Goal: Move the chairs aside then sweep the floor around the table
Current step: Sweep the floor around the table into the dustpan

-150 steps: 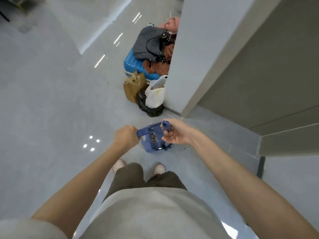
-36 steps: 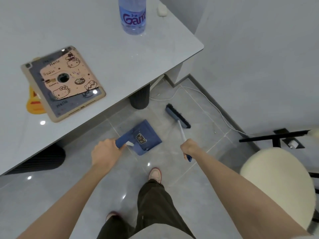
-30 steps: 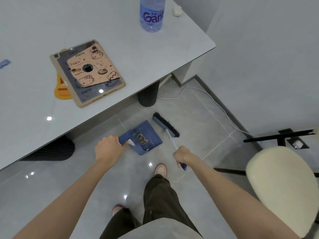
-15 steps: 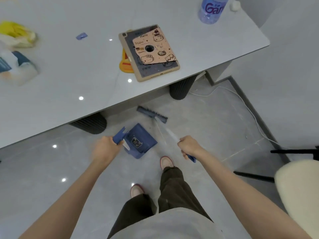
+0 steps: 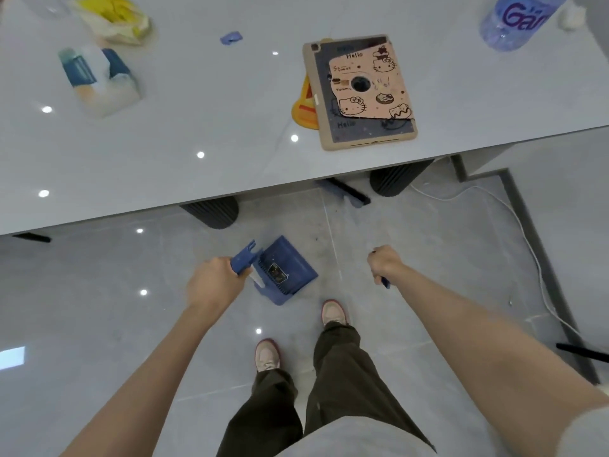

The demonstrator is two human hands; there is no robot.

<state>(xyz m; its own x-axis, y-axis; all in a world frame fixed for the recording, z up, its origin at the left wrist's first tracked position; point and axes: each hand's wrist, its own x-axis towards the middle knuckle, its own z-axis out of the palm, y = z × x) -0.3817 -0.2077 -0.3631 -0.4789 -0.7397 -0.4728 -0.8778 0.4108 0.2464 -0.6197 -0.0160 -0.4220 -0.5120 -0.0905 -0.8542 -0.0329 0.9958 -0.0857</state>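
Two blue tools are in use, the broom (image 5: 347, 192) and the dustpan (image 5: 290, 272). The broom's head lies on the grey tiled floor (image 5: 99, 324) right at the near edge of the table (image 5: 197, 127), partly hidden beneath it and just beside a dark ribbed table leg (image 5: 393, 179). Its handle runs back towards the person but is too blurred to trace. The right hand (image 5: 384, 263) has its fingers clenched round the handle's upper end, and the blue tip sticks out below the fist. The dustpan is low over the tiles to the left of the broom; whether it touches the floor I cannot tell. The left hand (image 5: 214, 282) grasps its forked handle, fingers wrapped round it, and the pan points away to the right.

One pale shoe (image 5: 334, 313) stands just behind the dustpan, and the other is set further back. A second ribbed leg (image 5: 214, 212) stands under the table edge, beyond the dustpan.

On the tabletop, near its front edge, a tablet (image 5: 361, 90) in a beige case with a pink cartoon-cat cover lies over a yellow-orange thing (image 5: 304, 108). A water bottle (image 5: 510, 21) stands at the far right. To the left lie a blurred blue-and-white packet (image 5: 95, 77), a yellow bag (image 5: 112, 18) and a small blue scrap (image 5: 230, 37). A white cable (image 5: 514, 219) trails along the floor by the right wall, and a black bar (image 5: 583, 351) juts in from the right edge.
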